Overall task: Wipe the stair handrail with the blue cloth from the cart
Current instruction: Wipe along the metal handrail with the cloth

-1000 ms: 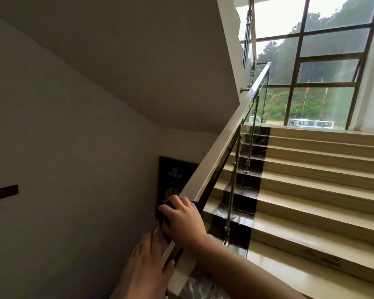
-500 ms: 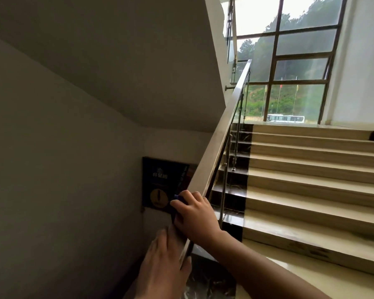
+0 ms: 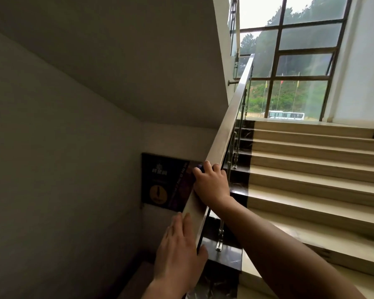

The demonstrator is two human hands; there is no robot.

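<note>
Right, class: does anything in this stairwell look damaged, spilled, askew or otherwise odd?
Nothing stands out. The right hand holds the cloth on the handrail, the left hand rests lower on it, and the stairs look intact.

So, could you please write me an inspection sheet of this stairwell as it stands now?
Surface: handrail, sloping up towards the landing; shiny, no dirt discernible.
Job's things: blue cloth, only a corner showing under the right hand.
Clutter: nothing seen.
Hands: right hand curled over the cloth on the rail; left hand lower, straight fingers resting on the rail.
Cables: nothing seen.
Surroundings: dark poster on the wall, stairs, large window.
</note>
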